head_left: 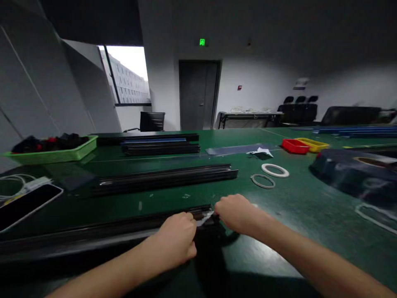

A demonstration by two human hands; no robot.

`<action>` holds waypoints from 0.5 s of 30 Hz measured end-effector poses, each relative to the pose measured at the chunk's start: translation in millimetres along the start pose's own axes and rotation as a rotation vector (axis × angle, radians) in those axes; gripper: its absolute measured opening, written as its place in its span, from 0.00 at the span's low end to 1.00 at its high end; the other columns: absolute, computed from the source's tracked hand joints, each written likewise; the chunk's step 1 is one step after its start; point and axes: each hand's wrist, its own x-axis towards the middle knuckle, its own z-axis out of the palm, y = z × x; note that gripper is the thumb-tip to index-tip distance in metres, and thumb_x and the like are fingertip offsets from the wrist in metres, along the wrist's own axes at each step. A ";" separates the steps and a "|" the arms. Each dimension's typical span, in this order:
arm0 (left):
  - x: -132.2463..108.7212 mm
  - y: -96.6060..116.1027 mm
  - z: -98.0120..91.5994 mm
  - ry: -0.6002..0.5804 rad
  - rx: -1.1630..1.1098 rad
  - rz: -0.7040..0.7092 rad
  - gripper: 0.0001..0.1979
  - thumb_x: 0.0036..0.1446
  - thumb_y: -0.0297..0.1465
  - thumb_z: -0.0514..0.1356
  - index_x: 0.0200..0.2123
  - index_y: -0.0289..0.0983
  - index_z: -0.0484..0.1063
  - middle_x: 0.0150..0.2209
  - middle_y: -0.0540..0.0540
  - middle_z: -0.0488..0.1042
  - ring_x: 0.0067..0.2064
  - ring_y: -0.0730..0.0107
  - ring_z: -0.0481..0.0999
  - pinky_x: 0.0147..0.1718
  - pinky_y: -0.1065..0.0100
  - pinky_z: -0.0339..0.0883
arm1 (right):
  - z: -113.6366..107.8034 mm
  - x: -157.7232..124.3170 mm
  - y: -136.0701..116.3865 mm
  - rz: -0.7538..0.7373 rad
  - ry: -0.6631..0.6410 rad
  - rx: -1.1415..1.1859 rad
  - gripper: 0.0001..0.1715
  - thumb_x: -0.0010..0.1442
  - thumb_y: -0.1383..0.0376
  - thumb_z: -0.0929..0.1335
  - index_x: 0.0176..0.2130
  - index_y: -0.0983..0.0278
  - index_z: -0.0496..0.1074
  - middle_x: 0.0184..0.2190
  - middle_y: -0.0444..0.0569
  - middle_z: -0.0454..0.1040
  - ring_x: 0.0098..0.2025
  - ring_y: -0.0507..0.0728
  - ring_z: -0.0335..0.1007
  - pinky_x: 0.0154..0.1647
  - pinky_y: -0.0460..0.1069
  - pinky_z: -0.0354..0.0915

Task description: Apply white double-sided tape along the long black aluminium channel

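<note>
A long, glossy black profile stretches from the lower left edge of the frame to just below centre, rising slightly toward its right end. Dark ridges run along its length, blurred in places. A narrow whitish strip shows at that right end, slanting upward to the right.

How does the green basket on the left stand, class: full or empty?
Full, or nearly: dark and red items are heaped above the near rim of the green basket.
</note>
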 end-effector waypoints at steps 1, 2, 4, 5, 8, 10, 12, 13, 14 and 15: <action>0.0 0.1 -1.6 -0.008 0.004 0.007 0.11 0.50 0.30 0.52 0.33 0.32 0.71 0.34 0.40 0.75 0.36 0.58 0.74 0.39 0.62 0.68 | -0.2 0.0 0.2 0.001 -0.004 0.000 0.11 0.49 0.73 0.63 0.29 0.66 0.75 0.28 0.56 0.77 0.32 0.66 0.74 0.29 0.55 0.67; 0.0 0.1 -3.2 -0.016 0.007 0.009 0.11 0.51 0.30 0.52 0.33 0.32 0.71 0.34 0.40 0.75 0.36 0.58 0.74 0.39 0.61 0.68 | -0.4 0.0 0.5 0.002 -0.007 0.000 0.11 0.49 0.73 0.63 0.29 0.67 0.75 0.27 0.57 0.77 0.33 0.66 0.74 0.29 0.54 0.67; -0.5 0.3 -6.0 -0.026 0.008 -0.001 0.11 0.51 0.31 0.52 0.34 0.32 0.71 0.34 0.40 0.75 0.36 0.58 0.74 0.39 0.61 0.68 | -1.2 -0.2 0.8 0.001 -0.014 0.000 0.11 0.49 0.73 0.63 0.29 0.67 0.75 0.28 0.57 0.77 0.33 0.65 0.74 0.29 0.54 0.67; -1.0 0.5 -7.2 -0.031 0.003 -0.013 0.12 0.52 0.31 0.52 0.35 0.32 0.71 0.35 0.40 0.75 0.37 0.58 0.74 0.40 0.61 0.68 | -1.7 -0.3 0.9 0.000 -0.018 0.000 0.11 0.49 0.73 0.63 0.29 0.67 0.75 0.28 0.57 0.77 0.33 0.65 0.74 0.29 0.53 0.66; -3.1 1.3 -8.7 -0.031 0.003 -0.072 0.13 0.53 0.33 0.52 0.37 0.32 0.71 0.38 0.39 0.75 0.41 0.57 0.73 0.43 0.61 0.67 | -3.5 -0.7 1.0 -0.004 -0.025 0.005 0.12 0.50 0.73 0.63 0.30 0.67 0.75 0.29 0.57 0.77 0.34 0.65 0.74 0.29 0.53 0.66; -4.6 1.6 -8.3 -0.040 0.037 -0.136 0.14 0.53 0.35 0.54 0.38 0.32 0.71 0.39 0.37 0.74 0.43 0.55 0.73 0.43 0.59 0.67 | -4.5 -0.8 1.0 -0.003 -0.027 0.010 0.12 0.50 0.73 0.63 0.31 0.67 0.75 0.29 0.57 0.77 0.34 0.65 0.74 0.29 0.52 0.66; -5.8 1.2 -7.6 -0.071 0.070 -0.211 0.15 0.52 0.36 0.56 0.39 0.32 0.71 0.39 0.36 0.74 0.42 0.53 0.74 0.40 0.58 0.67 | -5.2 -0.6 0.7 0.001 -0.026 0.012 0.12 0.50 0.73 0.63 0.31 0.67 0.75 0.29 0.57 0.77 0.34 0.64 0.74 0.29 0.52 0.66; -6.2 0.7 -7.3 -0.089 0.079 -0.241 0.15 0.51 0.36 0.57 0.39 0.32 0.71 0.39 0.36 0.74 0.41 0.53 0.74 0.39 0.58 0.68 | -5.5 -0.5 0.5 0.005 -0.025 0.011 0.12 0.50 0.73 0.63 0.31 0.67 0.75 0.29 0.57 0.77 0.34 0.64 0.74 0.29 0.51 0.65; -6.6 0.0 -7.3 -0.103 0.081 -0.259 0.16 0.51 0.36 0.57 0.40 0.32 0.71 0.38 0.37 0.75 0.40 0.53 0.74 0.38 0.58 0.68 | -5.7 -0.4 0.3 0.008 -0.028 0.009 0.12 0.50 0.73 0.63 0.31 0.67 0.75 0.29 0.57 0.77 0.34 0.64 0.74 0.29 0.51 0.65; -6.7 -0.8 -7.4 -0.115 0.076 -0.265 0.16 0.50 0.37 0.58 0.41 0.33 0.71 0.38 0.38 0.75 0.39 0.53 0.75 0.37 0.58 0.68 | -5.9 -0.2 0.0 0.009 -0.033 0.007 0.11 0.50 0.73 0.63 0.30 0.67 0.75 0.29 0.57 0.77 0.34 0.64 0.74 0.29 0.52 0.65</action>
